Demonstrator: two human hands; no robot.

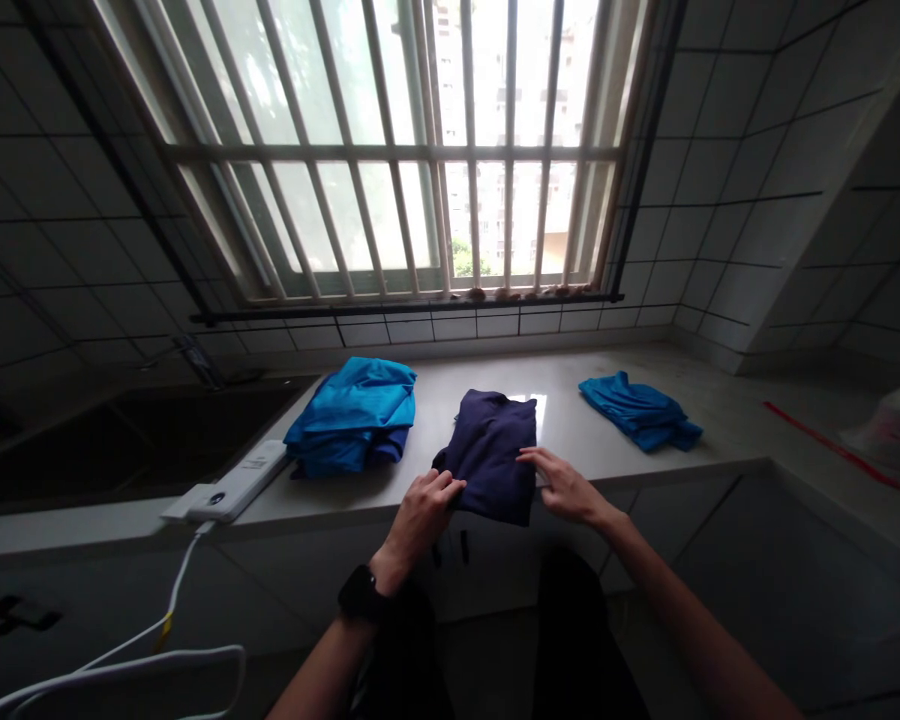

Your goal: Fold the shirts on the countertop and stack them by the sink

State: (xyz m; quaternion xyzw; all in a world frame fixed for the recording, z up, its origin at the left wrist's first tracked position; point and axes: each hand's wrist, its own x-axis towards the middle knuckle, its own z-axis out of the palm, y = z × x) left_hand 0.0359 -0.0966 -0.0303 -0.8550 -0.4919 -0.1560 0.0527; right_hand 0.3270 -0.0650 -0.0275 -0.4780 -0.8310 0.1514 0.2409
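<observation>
A dark purple folded cloth lies on the white counter, its near end reaching over the front edge. My left hand grips its lower left corner between closed fingers, a black watch on that wrist. At the cloth's right edge, my right hand pinches the fabric with thumb and forefinger. To the left sits a pile of bright blue cloth with darker blue fabric beneath. A smaller crumpled blue cloth rests to the right.
A white power strip with a white cable stands at the counter's front left, beside a dark sink. On the right are a red strip and a clear plastic bag. A barred window is behind the counter.
</observation>
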